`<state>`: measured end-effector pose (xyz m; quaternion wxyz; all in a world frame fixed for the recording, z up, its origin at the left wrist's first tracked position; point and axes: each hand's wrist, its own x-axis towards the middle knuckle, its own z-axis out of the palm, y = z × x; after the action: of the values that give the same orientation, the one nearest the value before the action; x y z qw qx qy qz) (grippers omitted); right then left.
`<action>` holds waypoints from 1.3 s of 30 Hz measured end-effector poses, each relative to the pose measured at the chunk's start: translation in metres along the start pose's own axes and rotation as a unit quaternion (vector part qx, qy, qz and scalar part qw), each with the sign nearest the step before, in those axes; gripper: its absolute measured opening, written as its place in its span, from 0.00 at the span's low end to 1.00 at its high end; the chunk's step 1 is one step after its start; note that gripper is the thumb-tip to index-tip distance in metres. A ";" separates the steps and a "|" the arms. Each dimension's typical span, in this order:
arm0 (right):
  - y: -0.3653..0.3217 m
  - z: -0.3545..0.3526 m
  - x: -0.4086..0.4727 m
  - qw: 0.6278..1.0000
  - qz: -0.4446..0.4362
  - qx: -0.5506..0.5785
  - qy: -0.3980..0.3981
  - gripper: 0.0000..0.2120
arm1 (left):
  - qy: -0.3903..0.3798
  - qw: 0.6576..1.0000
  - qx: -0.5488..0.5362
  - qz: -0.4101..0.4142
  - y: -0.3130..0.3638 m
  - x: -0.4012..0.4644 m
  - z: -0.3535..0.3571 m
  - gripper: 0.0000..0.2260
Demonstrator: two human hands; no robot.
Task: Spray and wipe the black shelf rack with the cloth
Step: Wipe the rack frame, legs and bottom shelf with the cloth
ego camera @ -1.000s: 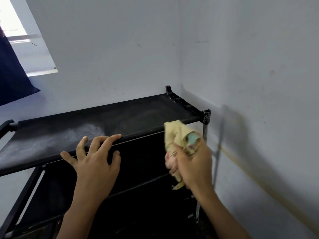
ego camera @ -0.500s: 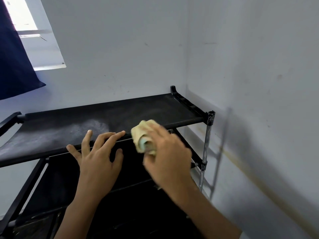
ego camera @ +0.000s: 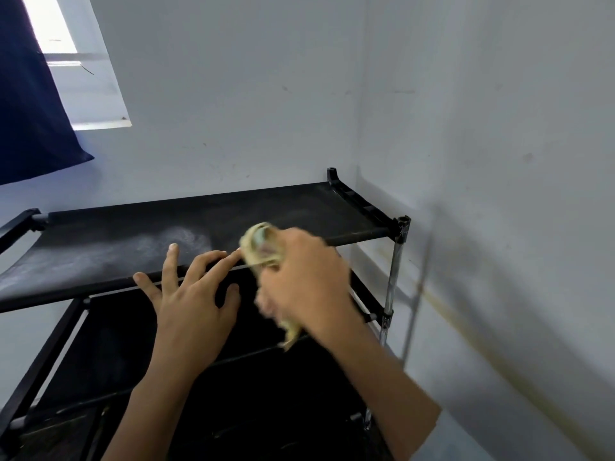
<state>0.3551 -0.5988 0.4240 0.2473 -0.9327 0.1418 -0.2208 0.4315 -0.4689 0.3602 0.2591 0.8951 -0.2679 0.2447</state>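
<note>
Against the pale corner walls stands the black fabric-tiered shelf rack, its top dusted grey. Across its front rail my left hand rests, fingers straight and spread. Just beside it my right hand, blurred, seems bunched around the crumpled yellow cloth at the top tier's edge.

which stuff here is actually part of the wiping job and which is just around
Part of the job:
- black shelf rack, dusty patch on its top shelf
- yellow cloth, bunched in the right hand
- left hand, fingers spread, resting on the top shelf's front edge

Just around:
- dark curtain
- window
- walls
</note>
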 end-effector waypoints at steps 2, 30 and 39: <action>-0.010 0.007 -0.006 0.999 -0.032 0.022 -0.016 0.05 | -0.004 1.000 0.003 0.002 -0.003 -0.001 -0.003 0.19; 0.031 0.034 -0.038 0.876 0.106 0.468 -0.052 0.03 | -0.011 0.986 -0.157 0.055 -0.029 -0.012 -0.032 0.23; 0.015 0.098 -0.095 0.679 0.275 0.664 -0.147 0.24 | -0.048 0.996 -0.055 -0.045 -0.106 -0.067 -0.073 0.11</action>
<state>0.3181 -0.5368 0.3067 0.8691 -0.4628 0.1701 -0.0386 0.4243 -0.3253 0.3413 0.3058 0.9012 -0.2528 0.1741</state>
